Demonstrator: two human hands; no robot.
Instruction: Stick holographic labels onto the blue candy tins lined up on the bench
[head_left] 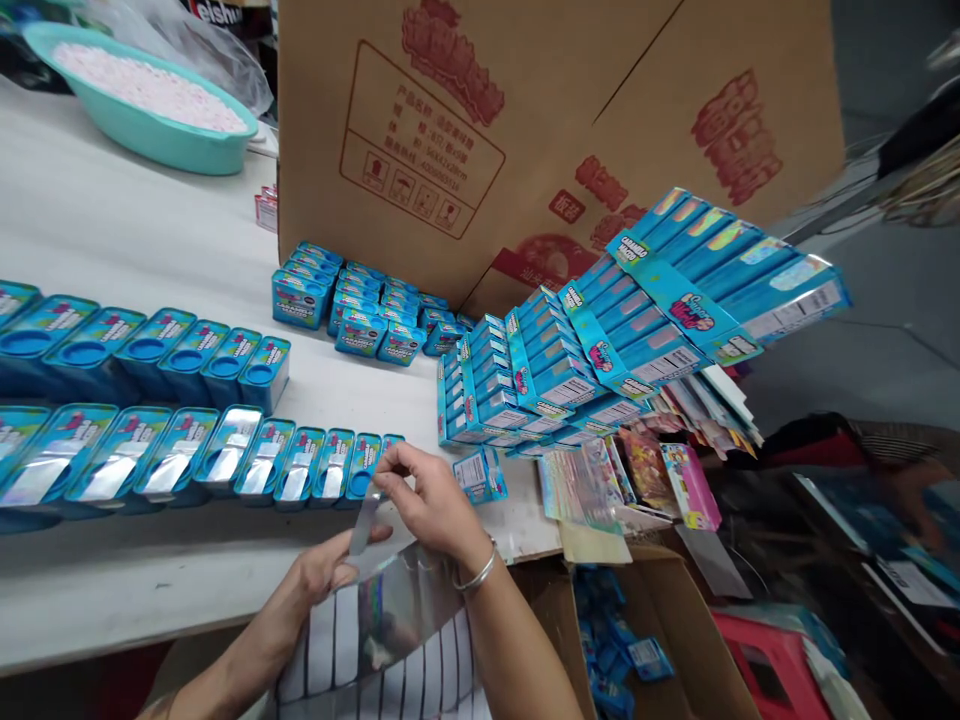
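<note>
My left hand (pixel 319 575) is closed on the left edge of a shiny, see-through sticker sheet (pixel 409 605), low in front of my striped clothing. Between the fingertips of my right hand (pixel 429 500) is the upper end of a narrow clear strip (pixel 364 530), which hangs down toward the left fingers. Whether strip and sheet are still joined I cannot make out. Just beyond the hands stands a front row of blue boxes (pixel 259 455), several with silvery stickers across their tops. Behind it, a second row of blue boxes (pixel 157 345) shows bare round recesses.
Stacked display packs (pixel 637 325) of blue boxes lean at right against a big carton (pixel 390 120). Small blue boxes (pixel 360 330) cluster beside it. A teal basin (pixel 172 140) of pale pieces stands back left. Below right, an open carton (pixel 675 620) holds blue packs.
</note>
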